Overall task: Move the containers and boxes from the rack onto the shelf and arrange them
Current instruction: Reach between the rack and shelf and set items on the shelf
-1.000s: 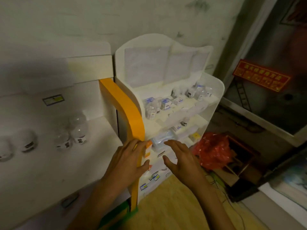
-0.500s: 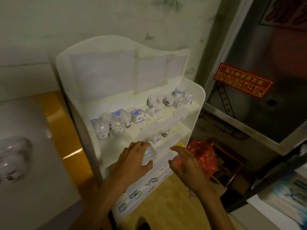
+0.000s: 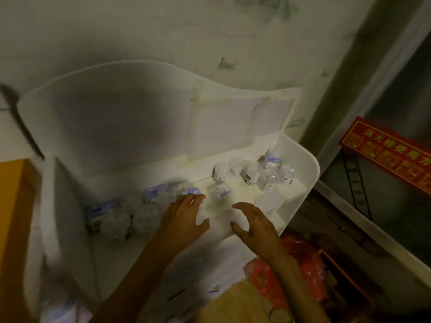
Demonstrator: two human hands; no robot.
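Note:
A white tiered rack fills the middle of the view. Its top tier holds clear round containers at the right and small blue-and-white boxes with more clear containers at the left. One small box lies alone mid-tier. My left hand hovers over the tier with fingers spread, fingertips at a blue-topped box. Beside it my right hand is open too, holding nothing. The picture is blurred by motion.
An orange panel of the neighbouring shelf shows at the left edge. A red plastic bag lies on the floor under the rack's right side. A red sign hangs on a dark glass door at the right.
The view has swung right and closer to the rack; the shelf with its containers has left the frame. Both hands have risen from the lower tiers to the top tier.

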